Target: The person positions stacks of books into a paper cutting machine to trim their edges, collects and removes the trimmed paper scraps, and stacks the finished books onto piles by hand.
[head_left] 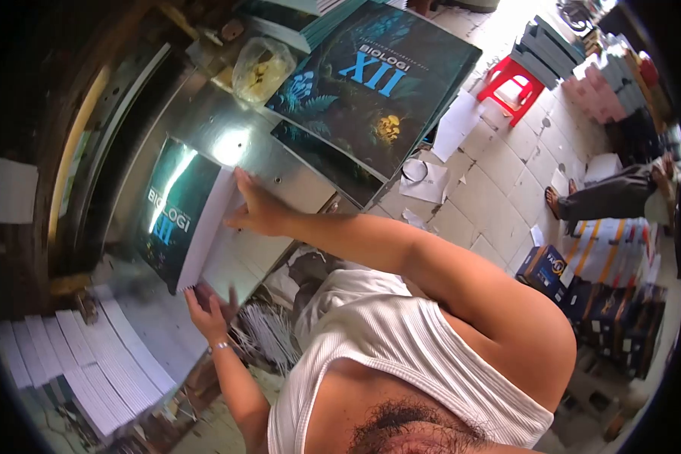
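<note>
A stack of dark teal biology books (172, 216) lies on the metal bed of a machine (268, 163), its pale page edges facing me. At the upper end of those edges is my right hand (257, 210), thumb and fingers spread against the stack. By the lower near corner is my left hand (208, 314), with a bracelet at the wrist. Its fingers are apart and the tips touch the corner. Neither hand wraps round the stack. Right of the bed, more biology books (374, 83) are piled, with the same dark cover.
A clear plastic bag (262, 70) with yellowish contents sits beside the pile. White-edged book stacks (91, 367) stand at lower left. Paper strips (268, 333) hang below the bed. A red stool (511, 87) bears dark stacks. A person's leg (605, 200) and boxes (545, 271) are at right.
</note>
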`<state>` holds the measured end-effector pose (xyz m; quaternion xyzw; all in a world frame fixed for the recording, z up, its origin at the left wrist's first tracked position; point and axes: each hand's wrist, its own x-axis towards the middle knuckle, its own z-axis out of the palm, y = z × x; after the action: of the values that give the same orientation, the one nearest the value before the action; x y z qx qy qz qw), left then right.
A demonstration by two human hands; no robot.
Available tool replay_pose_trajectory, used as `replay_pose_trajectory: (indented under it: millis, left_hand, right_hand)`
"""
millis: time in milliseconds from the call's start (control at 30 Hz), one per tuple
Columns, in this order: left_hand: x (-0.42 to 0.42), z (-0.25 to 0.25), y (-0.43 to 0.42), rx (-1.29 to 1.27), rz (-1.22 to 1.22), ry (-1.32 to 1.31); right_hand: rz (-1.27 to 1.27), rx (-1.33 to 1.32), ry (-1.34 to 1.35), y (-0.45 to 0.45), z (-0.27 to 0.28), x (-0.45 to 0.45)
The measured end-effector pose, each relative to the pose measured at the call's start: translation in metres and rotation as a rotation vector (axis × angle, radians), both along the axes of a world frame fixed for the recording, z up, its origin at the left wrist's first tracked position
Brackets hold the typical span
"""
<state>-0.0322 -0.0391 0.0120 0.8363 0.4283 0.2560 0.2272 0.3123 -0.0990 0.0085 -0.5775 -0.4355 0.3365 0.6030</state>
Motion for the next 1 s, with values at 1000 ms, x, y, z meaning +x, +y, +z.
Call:
replay_pose_trajectory:
  millis: [1000]
  left_hand:
    - [0.006,0.021,0.057,-0.087,0.007,-0.458]
  right_hand:
    - [0.06,-0.04,0.474,-0.006,0.019,-0.006]
